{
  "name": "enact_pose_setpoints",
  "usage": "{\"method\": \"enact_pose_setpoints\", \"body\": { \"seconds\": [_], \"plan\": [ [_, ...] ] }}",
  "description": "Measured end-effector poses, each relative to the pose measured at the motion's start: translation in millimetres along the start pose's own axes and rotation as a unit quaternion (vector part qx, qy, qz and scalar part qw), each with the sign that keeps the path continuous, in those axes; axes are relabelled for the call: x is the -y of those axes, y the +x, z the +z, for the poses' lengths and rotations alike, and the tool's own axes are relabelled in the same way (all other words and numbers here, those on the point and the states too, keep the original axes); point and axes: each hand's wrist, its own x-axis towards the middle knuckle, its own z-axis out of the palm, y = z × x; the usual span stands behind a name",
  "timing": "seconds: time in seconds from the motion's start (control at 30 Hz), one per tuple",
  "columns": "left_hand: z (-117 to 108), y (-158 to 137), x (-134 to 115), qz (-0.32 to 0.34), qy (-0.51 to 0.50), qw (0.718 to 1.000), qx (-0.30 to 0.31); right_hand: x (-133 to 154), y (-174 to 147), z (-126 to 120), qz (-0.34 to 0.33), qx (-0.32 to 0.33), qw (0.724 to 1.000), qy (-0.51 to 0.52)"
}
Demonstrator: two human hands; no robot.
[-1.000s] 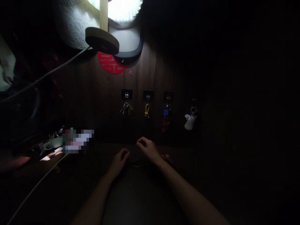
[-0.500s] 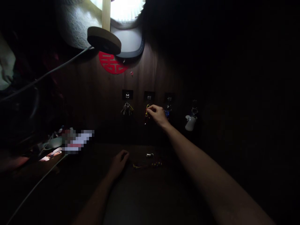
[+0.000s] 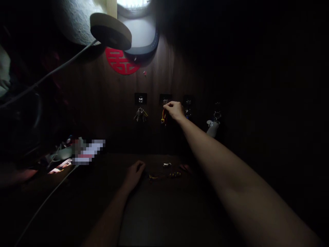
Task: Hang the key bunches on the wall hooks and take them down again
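Note:
My right hand [image 3: 175, 109] reaches up to the wall, thumb and forefinger pinched on the top of a yellow-and-red cord [image 3: 163, 118]. The cord hangs just below the second wall hook [image 3: 165, 99]; whether its loop is on the hook is hidden by my fingers. My left hand [image 3: 135, 173] rests low on the dark tabletop, fingers curled in, with nothing visible in it. Just right of it lie a dim beaded cord [image 3: 175, 175] with yellow ends and a small silvery clasp [image 3: 167, 165].
A key bunch [image 3: 140, 115] hangs from the left hook [image 3: 141, 98]. To the right hangs a small white fan-like trinket [image 3: 212, 128]. A lamp with a round base [image 3: 110, 31] and cable is overhead at left, near a red paper cut-out [image 3: 120, 61]. Clutter and a white cable [image 3: 51, 192] lie left.
My right hand has risen slightly toward the hook with the cord, and the cord now hangs from my fingertips. My left hand stays on the tabletop. The view has shifted a little.

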Motion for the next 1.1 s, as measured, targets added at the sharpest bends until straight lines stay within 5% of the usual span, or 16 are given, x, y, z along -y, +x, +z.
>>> {"method": "enact_pose_setpoints", "body": {
  "seconds": [0.53,0.9,1.1],
  "plan": [
    [1,0,4,0.022,0.019,1.000,0.005,-34,-46,-9,-0.034,0.088,0.992,0.078],
    [1,-3,2,0.041,0.036,0.998,0.040,-97,-153,-41,0.069,0.179,0.981,0.039],
    [4,-10,2,0.137,0.115,0.980,0.092,-114,-203,-50,0.084,0.171,0.982,0.014]
  ]
}}
